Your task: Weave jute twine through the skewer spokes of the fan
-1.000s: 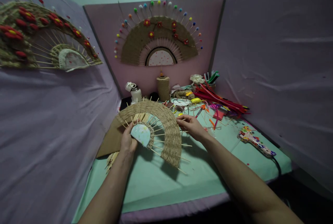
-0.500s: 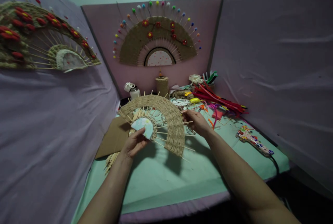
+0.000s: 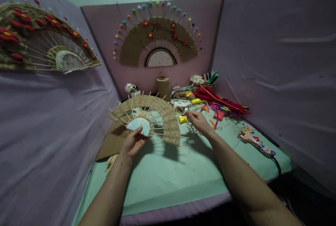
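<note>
My left hand (image 3: 135,142) grips a woven straw fan (image 3: 172,122) at its base, thumb on the pale blue half-disc (image 3: 138,124). Thin wooden sticks spread from the disc through the woven band, and their tips stick out past its outer edge. At the fan's right side, my right hand (image 3: 196,121) pinches the end of one thin stick (image 3: 179,111) between thumb and fingers. The fan is held tilted above the table, over a cardboard sheet (image 3: 111,140) and a bundle of sticks (image 3: 111,164).
Behind the fan stand a twine spool (image 3: 163,89) and a glass jar (image 3: 135,91). Red pipe cleaners (image 3: 223,100) and a yellow packet (image 3: 182,119) lie among clutter. A colourfully patterned glue gun (image 3: 257,143) with a cord rests at right. Decorated fans (image 3: 131,47) hang on the walls.
The fan has shifted left and turned a little anticlockwise in my left hand. The yellow packet now shows between it and my right hand, which has barely moved.
</note>
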`<move>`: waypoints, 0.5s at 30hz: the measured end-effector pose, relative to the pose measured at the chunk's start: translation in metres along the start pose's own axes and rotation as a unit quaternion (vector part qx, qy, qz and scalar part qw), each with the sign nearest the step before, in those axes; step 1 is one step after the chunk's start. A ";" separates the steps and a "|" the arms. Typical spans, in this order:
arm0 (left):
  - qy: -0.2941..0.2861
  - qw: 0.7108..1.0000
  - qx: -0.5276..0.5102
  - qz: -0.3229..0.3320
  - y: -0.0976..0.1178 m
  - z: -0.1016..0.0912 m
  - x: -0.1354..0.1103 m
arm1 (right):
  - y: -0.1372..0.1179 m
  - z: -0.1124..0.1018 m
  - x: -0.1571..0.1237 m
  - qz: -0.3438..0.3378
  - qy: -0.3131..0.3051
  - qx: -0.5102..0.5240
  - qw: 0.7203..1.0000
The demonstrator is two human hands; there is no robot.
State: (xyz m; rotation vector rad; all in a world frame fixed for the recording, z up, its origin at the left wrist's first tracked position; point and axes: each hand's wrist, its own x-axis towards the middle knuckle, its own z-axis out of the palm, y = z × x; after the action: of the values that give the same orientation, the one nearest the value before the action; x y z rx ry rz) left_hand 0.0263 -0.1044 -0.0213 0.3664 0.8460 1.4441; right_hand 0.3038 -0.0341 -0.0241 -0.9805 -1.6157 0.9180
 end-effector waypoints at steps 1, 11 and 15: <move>0.000 1.000 -0.001 0.002 0.000 0.000 0.000 | -0.002 0.000 0.000 -0.006 0.009 -0.005 1.000; 0.009 0.999 0.031 0.042 -0.005 -0.001 0.002 | 0.002 0.003 -0.003 -0.099 0.001 -0.103 0.990; 0.010 0.998 0.026 0.054 -0.006 -0.001 0.002 | 0.004 0.005 -0.003 -0.171 -0.041 -0.150 0.973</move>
State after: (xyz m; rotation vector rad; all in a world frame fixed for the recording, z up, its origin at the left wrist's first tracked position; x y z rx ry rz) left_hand 0.0296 -0.1037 -0.0261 0.4435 0.8919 1.5293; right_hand 0.3000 -0.0361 -0.0302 -0.8343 -1.9591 0.4929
